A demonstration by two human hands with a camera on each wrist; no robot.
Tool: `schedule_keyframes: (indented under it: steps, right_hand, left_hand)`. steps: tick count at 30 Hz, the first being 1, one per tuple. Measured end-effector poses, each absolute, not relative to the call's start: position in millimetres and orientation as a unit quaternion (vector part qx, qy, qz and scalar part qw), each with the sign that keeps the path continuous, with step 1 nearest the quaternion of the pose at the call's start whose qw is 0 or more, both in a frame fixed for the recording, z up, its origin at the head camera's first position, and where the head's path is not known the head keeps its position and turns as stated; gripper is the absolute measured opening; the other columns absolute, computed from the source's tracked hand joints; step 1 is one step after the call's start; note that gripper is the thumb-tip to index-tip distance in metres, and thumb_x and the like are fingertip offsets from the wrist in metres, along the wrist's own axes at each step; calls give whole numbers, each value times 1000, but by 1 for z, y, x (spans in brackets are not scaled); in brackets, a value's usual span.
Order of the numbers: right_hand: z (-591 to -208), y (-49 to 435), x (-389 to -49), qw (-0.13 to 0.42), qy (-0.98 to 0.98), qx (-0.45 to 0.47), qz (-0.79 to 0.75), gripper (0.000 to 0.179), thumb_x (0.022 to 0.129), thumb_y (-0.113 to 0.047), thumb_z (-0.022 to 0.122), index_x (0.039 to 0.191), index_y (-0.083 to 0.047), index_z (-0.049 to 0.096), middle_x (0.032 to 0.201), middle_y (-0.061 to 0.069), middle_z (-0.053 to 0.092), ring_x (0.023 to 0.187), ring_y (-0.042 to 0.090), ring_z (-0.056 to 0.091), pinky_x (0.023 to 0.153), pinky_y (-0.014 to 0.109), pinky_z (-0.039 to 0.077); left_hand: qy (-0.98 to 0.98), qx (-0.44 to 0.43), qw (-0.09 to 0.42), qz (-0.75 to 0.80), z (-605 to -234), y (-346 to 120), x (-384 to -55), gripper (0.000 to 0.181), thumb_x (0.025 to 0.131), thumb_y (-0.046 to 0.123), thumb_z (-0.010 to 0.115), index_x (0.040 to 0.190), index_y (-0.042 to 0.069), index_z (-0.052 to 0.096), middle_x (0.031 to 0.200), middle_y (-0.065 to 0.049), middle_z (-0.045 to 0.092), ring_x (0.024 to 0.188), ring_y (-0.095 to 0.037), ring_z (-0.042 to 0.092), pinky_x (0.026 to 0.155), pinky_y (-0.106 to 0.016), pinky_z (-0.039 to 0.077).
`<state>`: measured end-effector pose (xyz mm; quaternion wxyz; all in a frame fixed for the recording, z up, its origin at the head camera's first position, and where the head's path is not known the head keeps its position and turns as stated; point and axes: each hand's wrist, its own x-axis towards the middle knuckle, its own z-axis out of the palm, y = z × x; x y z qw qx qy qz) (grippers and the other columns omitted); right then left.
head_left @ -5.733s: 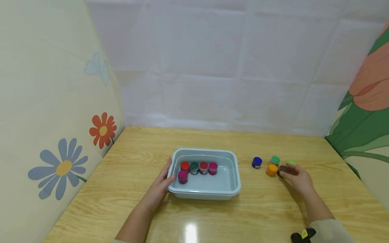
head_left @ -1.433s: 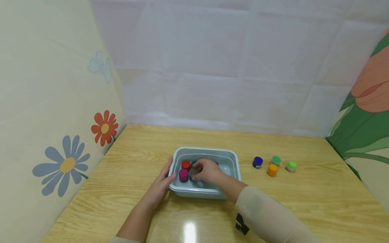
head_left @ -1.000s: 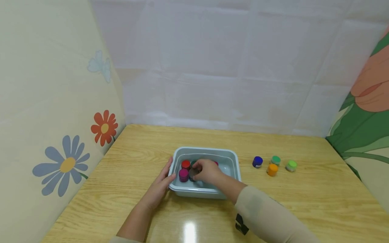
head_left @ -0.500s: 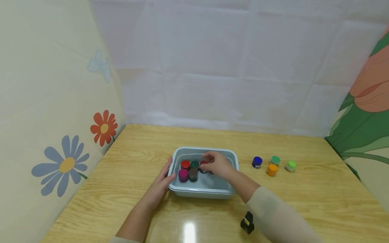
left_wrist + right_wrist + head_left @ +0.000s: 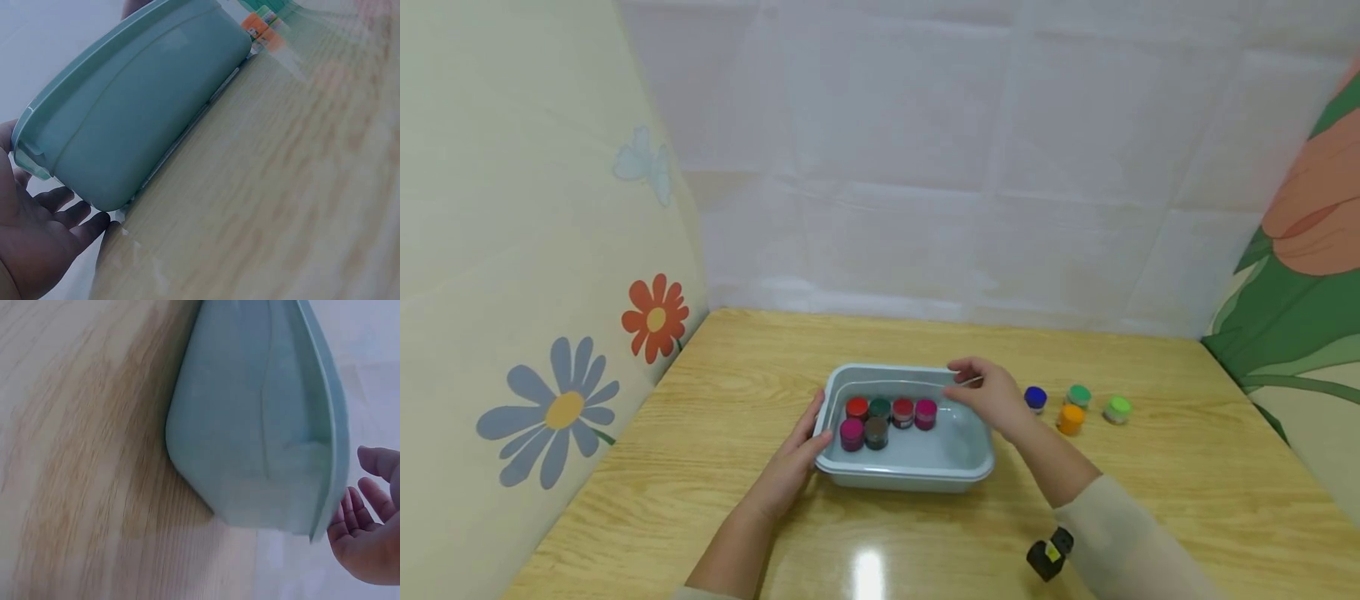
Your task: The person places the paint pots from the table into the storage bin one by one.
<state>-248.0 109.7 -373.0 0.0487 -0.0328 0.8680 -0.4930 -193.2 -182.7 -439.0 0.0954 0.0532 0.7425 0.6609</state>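
Note:
A pale blue-green plastic basin [image 5: 904, 481] stands on the table. My left hand [image 5: 788, 475] holds its left end, thumb over the rim and fingers along the outer wall, as the left wrist view also shows. Inside, a red jar [image 5: 857, 408], a dark green jar [image 5: 880, 409], a dark red jar [image 5: 903, 412] and a magenta jar [image 5: 926, 414] form a back row. In front of them sit another magenta jar [image 5: 852, 434] and a brown jar [image 5: 876, 432]. Over the basin's right rim hovers my right hand [image 5: 998, 402], loosely bent and holding nothing.
On the wooden table [image 5: 1120, 500], right of the basin, stand a blue jar [image 5: 1035, 398], a green jar [image 5: 1078, 396], an orange jar [image 5: 1071, 419] and a light green jar [image 5: 1117, 409]. Behind hangs a white cloth [image 5: 925, 208].
My right hand brought the brown jar from the right group into the basin, let go of it beside the front magenta jar, and has moved right to the rim. The left hand stays in place.

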Motion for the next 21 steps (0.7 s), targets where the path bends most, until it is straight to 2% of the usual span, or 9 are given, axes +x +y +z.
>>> schedule_keyframes:
  steps: [6,11,15,21]
  right_hand:
    - [-373,137,-244,22,868,-24,-495,42,90,-16,69,129,-2,60,120,20,62,105,29,62,84,32,55]
    - [-377,162,-243,-8,869,-12,-494,43,90,-14,69,128,2,58,120,25,60,104,29,62,76,23,52]
    - [-378,183,-240,-6,872,7,-489,46,92,-15,66,132,3,54,125,25,56,106,28,59,73,18,49]
    - [-382,209,-236,10,881,35,-471,52,94,-23,64,139,0,48,135,24,51,117,31,53,78,22,50]
  left_hand:
    - [747,46,99,656,-440,-183,-194,65,102,25,44,159,25,11,167,-3,0,153,-33,-7,119,-61,1]
    - [748,44,104,654,-440,-183,-195,65,102,27,44,159,27,11,167,-1,0,153,-32,-7,119,-62,1]
    - [746,52,98,656,-441,-183,-196,65,102,26,44,159,25,11,167,-3,0,153,-33,-7,120,-61,1]
    - [748,47,101,654,-440,-182,-196,65,102,26,44,159,25,11,167,-2,-1,153,-32,-8,120,-60,2]
